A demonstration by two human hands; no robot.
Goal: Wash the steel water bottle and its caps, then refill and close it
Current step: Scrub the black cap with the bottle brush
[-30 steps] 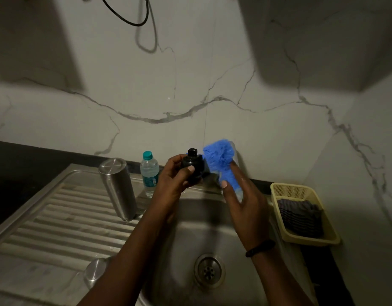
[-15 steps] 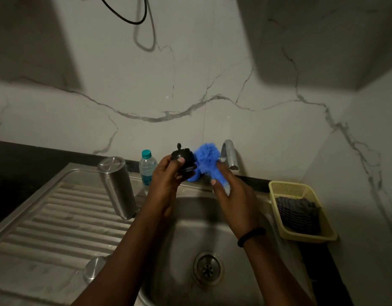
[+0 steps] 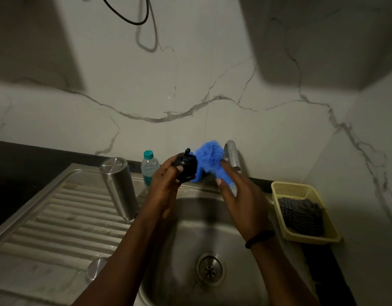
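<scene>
At the frame's centre, above the sink (image 3: 190, 228), the left hand (image 3: 166, 186) grips the black cap (image 3: 186, 167) with curled fingers and thumb, while the right hand (image 3: 239, 195) holds the blue scrubber (image 3: 209, 157) pressed against the cap's right side. The steel bottle (image 3: 119, 187) stands upside down on the ribbed drainboard (image 3: 58, 217) to the left, and 1 steel cap (image 3: 96, 269) lies near the lower left by the sink's edge. Behind the hands are a plastic bottle (image 3: 149, 166) and the tap (image 3: 232, 155), and at right a yellow basket (image 3: 279, 188) holds a dark cloth (image 3: 301, 214).
</scene>
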